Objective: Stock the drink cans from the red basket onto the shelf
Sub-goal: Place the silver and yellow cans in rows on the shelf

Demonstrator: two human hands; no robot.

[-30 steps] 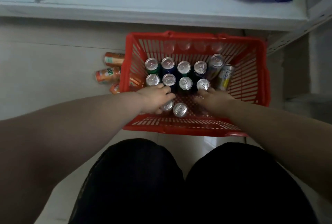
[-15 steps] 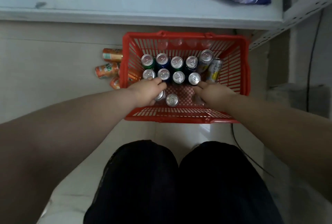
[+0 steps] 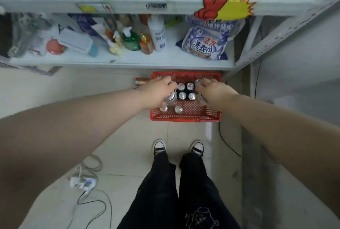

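The red basket (image 3: 185, 117) stands on the floor below the white shelf (image 3: 128, 62). Several drink cans (image 3: 186, 91) stand upright inside it, silver tops showing. My left hand (image 3: 158, 92) grips a can (image 3: 170, 98) lifted above the basket's left side. My right hand (image 3: 215, 91) grips another can (image 3: 199, 100) above the right side; its body is blurred. Two more cans (image 3: 178, 109) stand near the basket's front wall.
Orange cans (image 3: 141, 81) lie on the floor left of the basket. The shelf holds bottles (image 3: 157, 34), a green soap dispenser (image 3: 130, 40) and a detergent bag (image 3: 206, 44). A power strip (image 3: 81, 182) with cables lies on the floor at left. My shoes (image 3: 159, 147) stand behind the basket.
Both hands have closed on cans and lifted them out of the rows. The camera has risen and pulled back, so the shelf and my legs now show.
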